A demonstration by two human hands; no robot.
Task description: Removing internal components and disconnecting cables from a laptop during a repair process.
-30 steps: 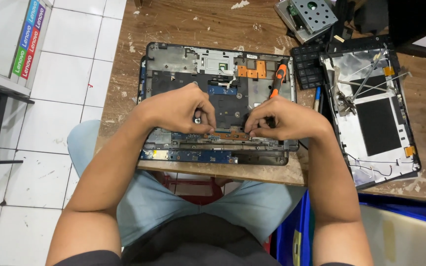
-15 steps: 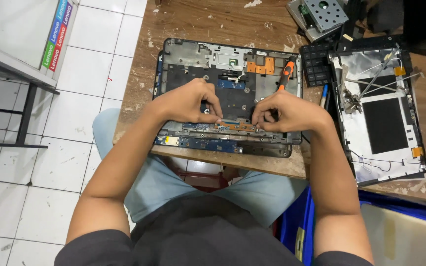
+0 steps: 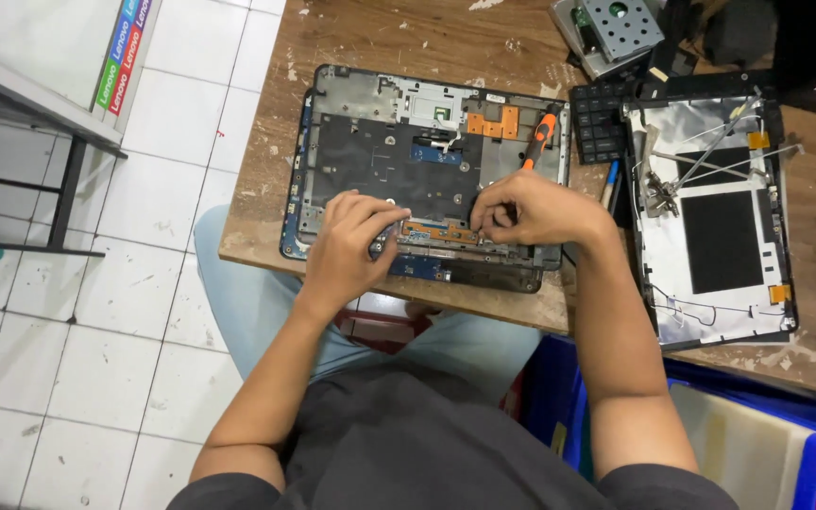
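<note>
Resting on the opened laptop [image 3: 370,165], the left hand [image 3: 351,247] is curled; something tiny, seemingly, is pinched by the right hand [image 3: 531,210].

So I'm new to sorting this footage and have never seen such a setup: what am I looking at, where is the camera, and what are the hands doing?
There is no machine here: a person works with two bare hands, filmed by a camera worn on their head that looks straight down, so you see their arms and lap. On the worn wooden table lies an opened laptop base, its dark inside and small circuit boards showing. The left hand and right hand both rest with their fingertips on its near edge, beside a narrow copper-coloured strip. Whether either pinches anything is too small to tell. An orange-handled screwdriver lies on the base. To the right lies a silver laptop lid, inner side up, and above it a metal drive.
</note>
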